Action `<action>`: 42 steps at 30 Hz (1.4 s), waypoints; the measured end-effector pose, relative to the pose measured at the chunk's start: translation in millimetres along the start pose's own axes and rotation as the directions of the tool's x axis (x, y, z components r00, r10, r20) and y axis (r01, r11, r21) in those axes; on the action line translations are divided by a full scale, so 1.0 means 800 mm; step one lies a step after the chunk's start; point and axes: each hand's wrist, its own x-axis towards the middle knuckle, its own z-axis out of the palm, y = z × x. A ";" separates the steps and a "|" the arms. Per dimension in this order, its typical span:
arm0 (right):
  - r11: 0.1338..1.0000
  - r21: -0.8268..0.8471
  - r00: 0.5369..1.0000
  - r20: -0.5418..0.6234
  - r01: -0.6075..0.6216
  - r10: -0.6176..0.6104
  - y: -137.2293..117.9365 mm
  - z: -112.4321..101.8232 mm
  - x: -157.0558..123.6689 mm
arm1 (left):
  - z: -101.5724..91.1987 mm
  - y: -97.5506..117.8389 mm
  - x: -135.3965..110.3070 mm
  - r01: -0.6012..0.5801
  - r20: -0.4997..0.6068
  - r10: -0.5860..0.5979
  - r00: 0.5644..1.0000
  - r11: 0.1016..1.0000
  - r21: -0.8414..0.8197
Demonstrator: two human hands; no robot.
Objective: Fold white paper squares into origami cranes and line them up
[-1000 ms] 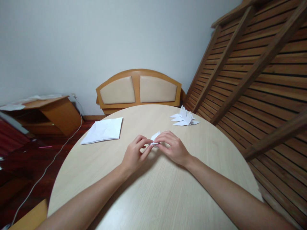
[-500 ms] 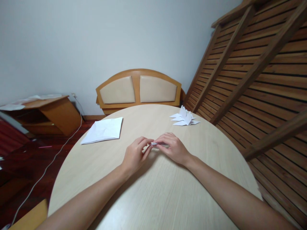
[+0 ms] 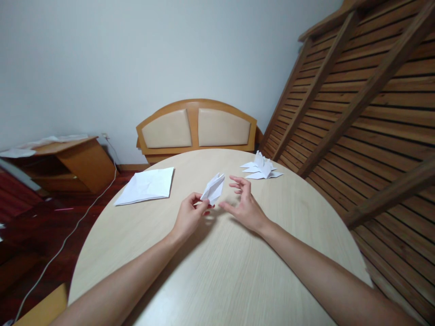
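Between thumb and fingers, my left hand (image 3: pixel 192 213) pinches a small piece of folded white paper (image 3: pixel 214 188) by its lower end. The paper is tilted and shows several pointed layers, held just above the round table (image 3: pixel 217 280). To its right, my right hand (image 3: pixel 245 206) is apart from the paper, its thumb and fingers spread with nothing in them. Beyond that hand, folded paper cranes (image 3: pixel 261 166) stand close together on the table; they overlap, so I cannot tell them fully apart.
A stack of white paper sheets (image 3: pixel 147 184) lies at the table's left side. Behind the table stands a padded headboard (image 3: pixel 195 124). Wooden slats (image 3: pixel 367 104) lean along the right. On the left are a low desk (image 3: pixel 84 163) and a white cable (image 3: pixel 73 242) on the floor.
Both hands were pressing the folded paper flat between them. My right hand has let go and opened, while my left has turned the paper upward so its broad side shows.
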 end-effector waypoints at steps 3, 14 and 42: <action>0.996 0.084 0.999 0.044 -0.028 0.024 -0.001 0.005 -0.001 | 0.003 0.001 -0.005 0.085 0.067 -0.081 0.994 0.995 -0.052; 0.979 0.195 0.996 0.082 -0.053 0.037 -0.007 0.001 0.004 | 0.001 -0.006 -0.009 0.138 0.210 -0.107 0.972 0.980 -0.141; 0.989 0.081 0.976 0.173 0.122 -0.135 -0.010 -0.009 0.001 | 0.000 -0.008 -0.003 0.071 0.190 -0.054 0.980 0.994 -0.086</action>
